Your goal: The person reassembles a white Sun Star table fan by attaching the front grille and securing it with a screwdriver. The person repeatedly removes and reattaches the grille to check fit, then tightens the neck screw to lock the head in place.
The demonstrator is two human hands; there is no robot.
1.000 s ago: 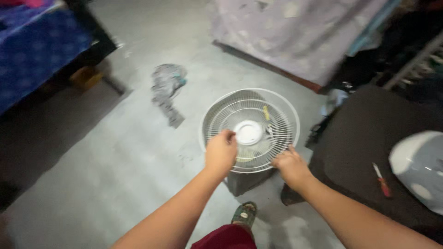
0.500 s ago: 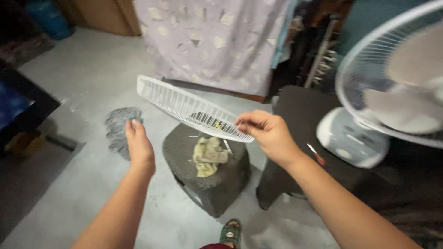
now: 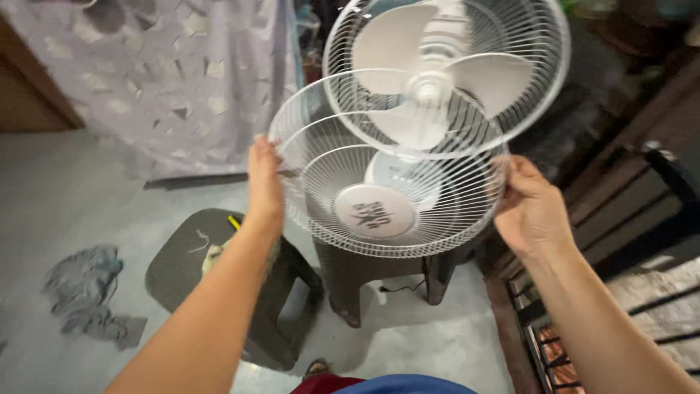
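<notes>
Lifted off the stool (image 3: 182, 263) since the earlier frame, the fan guard (image 3: 386, 197) is gripped at its rim by the left hand (image 3: 264, 179) and right hand (image 3: 531, 208), just before the fan (image 3: 437, 73).

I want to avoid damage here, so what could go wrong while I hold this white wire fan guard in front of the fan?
The round white wire front guard, held only at its rim by the left hand and right hand, could tilt or slip. It sits close to the bare white plastic blades, which it might knock.
</notes>
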